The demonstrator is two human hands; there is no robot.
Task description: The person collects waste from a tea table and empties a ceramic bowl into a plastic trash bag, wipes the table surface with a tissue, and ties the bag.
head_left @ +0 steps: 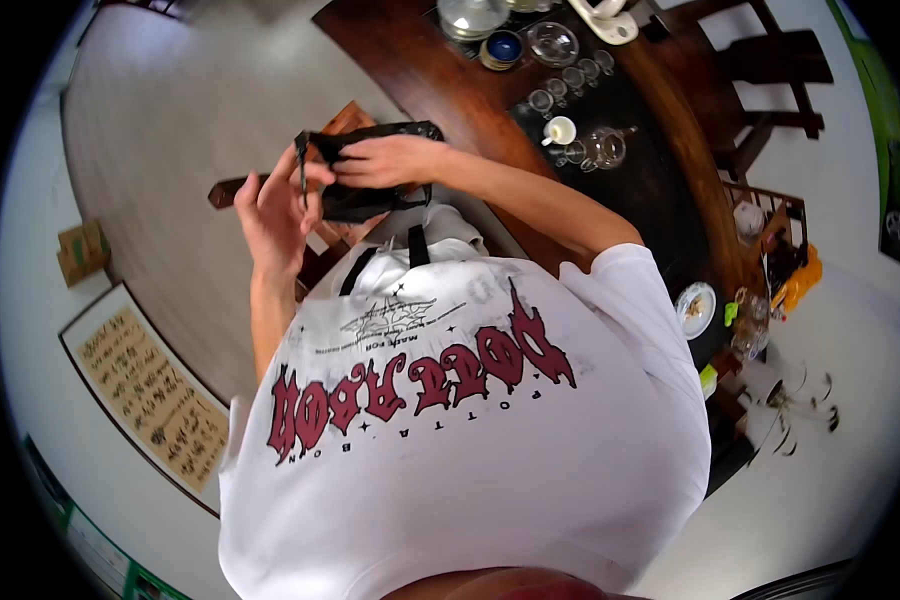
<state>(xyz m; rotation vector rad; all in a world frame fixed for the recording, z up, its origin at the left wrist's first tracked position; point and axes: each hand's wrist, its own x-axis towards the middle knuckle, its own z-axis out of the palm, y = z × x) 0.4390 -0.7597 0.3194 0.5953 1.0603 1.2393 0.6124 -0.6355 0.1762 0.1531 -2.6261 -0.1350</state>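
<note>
A shiny black bag [370, 208], open at its left end, lies across the front of my body, above a reddish wooden seat [350, 117]. My left hand [278, 215] is at the bag's open end, with thumb and fingertips closed on its edge. The other fingers of that hand are partly raised. Across the top of the bag lies my right hand [388, 162], its fingers bent into the dark opening near the left fingertips. What those fingertips hold, if anything, is hidden.
On the dark wooden table [450, 100] at the right stand a glass teapot [605, 148], a white cup [560, 131], several glass cups and a blue bowl [501, 48]. A plate [696, 309] lies further down. A cardboard box [83, 252] is at the far left.
</note>
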